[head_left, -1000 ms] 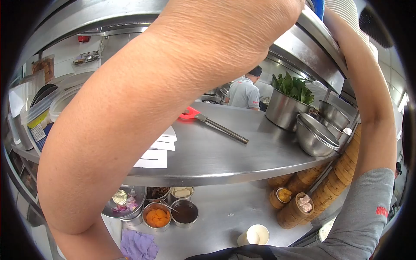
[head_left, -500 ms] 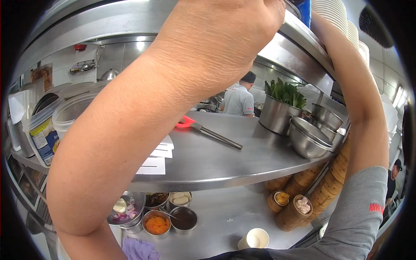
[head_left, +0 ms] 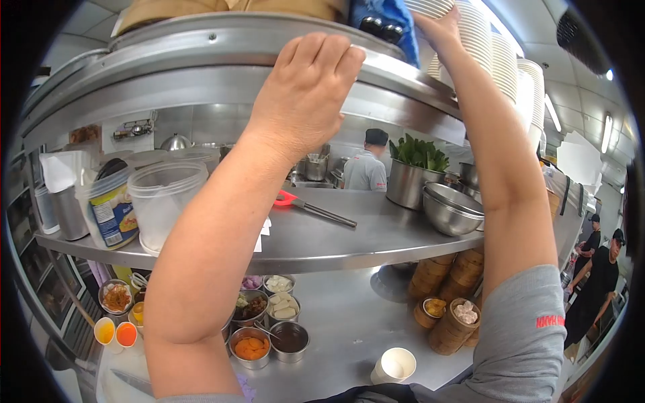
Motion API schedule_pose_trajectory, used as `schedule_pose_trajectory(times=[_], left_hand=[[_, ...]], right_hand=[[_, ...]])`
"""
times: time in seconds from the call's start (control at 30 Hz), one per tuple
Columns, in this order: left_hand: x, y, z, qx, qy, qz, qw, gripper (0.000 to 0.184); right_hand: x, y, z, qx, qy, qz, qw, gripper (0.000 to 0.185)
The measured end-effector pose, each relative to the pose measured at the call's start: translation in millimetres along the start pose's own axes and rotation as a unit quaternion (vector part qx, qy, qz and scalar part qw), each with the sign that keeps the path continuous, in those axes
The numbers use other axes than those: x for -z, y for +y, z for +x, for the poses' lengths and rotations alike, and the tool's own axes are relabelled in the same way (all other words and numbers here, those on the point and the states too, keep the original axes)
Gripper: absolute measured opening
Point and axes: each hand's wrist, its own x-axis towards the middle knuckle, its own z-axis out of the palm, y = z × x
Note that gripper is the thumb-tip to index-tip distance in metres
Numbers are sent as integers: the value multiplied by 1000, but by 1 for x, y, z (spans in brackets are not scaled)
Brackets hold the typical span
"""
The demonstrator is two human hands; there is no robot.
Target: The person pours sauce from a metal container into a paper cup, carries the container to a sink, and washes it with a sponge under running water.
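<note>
From the head view I follow from afar, both bare arms reach up to a steel upper shelf (head_left: pixel 222 41) in a working kitchen. The left hand (head_left: pixel 309 87) rests at its rim, fingers folded over; I cannot tell whether they grip the edge or something hidden behind the knuckles. The right hand (head_left: pixel 440 30) is raised to a stack of white cups (head_left: pixel 431 7) on that shelf, beside a blue bag (head_left: pixel 400 23), thumb and fingers partly spread around it, though I cannot judge how firmly they hold. My worry is the neighbouring stack (head_left: pixel 477 43), tall and close enough that a bump from the wrist could topple it; a loose hold could likewise drop cups toward the open pot of orange slices (head_left: pixel 250 348) or the dark sauce (head_left: pixel 290 341) on the worktop (head_left: pixel 329 366). Half a second earlier the left hand was cut off at the top and the right hidden behind the shelf; now both show, and sauce cups (head_left: pixel 115 332) have appeared at lower left.
</note>
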Motion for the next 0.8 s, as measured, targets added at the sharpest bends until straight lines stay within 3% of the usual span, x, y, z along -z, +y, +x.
schedule_pose_trajectory(times=[0.2, 0.27, 0.3, 0.33, 0.4, 0.43, 0.5, 0.53, 0.57, 0.6, 0.63, 0.67, 0.7, 0.73, 0.8], left_hand=[[14, 2, 4, -8, -47, 5, 999, 69], [25, 3, 10, 20, -95, -62, 993, 77], [31, 2, 15, 19, -138, -70, 988, 98], [44, 8, 18, 20, -154, -76, 985, 98], [72, 24, 31, 132, -117, -299, 938, 103], [98, 51, 39, 134, -136, -305, 933, 103], [152, 113, 44, 354, -147, -389, 838, 88], [96, 74, -15, 69, -23, -704, 707, 124], [115, 96, -23, 192, -61, -669, 715, 119], [143, 121, -33, 310, -99, -619, 715, 115], [155, 131, -57, 327, -137, -572, 740, 126], [165, 143, -84, 365, -133, -569, 725, 124], [179, 150, -111, 416, -199, -584, 668, 127], [194, 161, -137, 464, -235, -554, 650, 124], [216, 188, -201, 514, -229, -528, 636, 124]], right_hand=[[55, -39, 3, 13, 35, 76, 996, 58], [82, -48, 12, 33, -33, 161, 986, 52], [93, -79, -7, -30, -28, 158, 987, 50], [104, -112, -35, -94, -22, 154, 983, 49], [116, -134, -75, -16, -91, 205, 974, 52], [124, -142, -93, -37, -142, 235, 961, 55], [120, -186, -151, -25, -177, 218, 959, 59], [129, -195, -166, -163, -206, 349, 900, 67], [134, -199, -177, -291, -224, 467, 804, 76], [106, -166, -231, -197, -203, 239, 929, 76], [103, -167, -263, -214, -220, 275, 911, 81], [105, -175, -293, -228, -237, 310, 892, 87], [105, -175, -316, -243, -296, 332, 862, 95], [107, -169, -338, -265, -352, 344, 830, 100], [113, -167, -371, -254, -314, 324, 855, 95]])
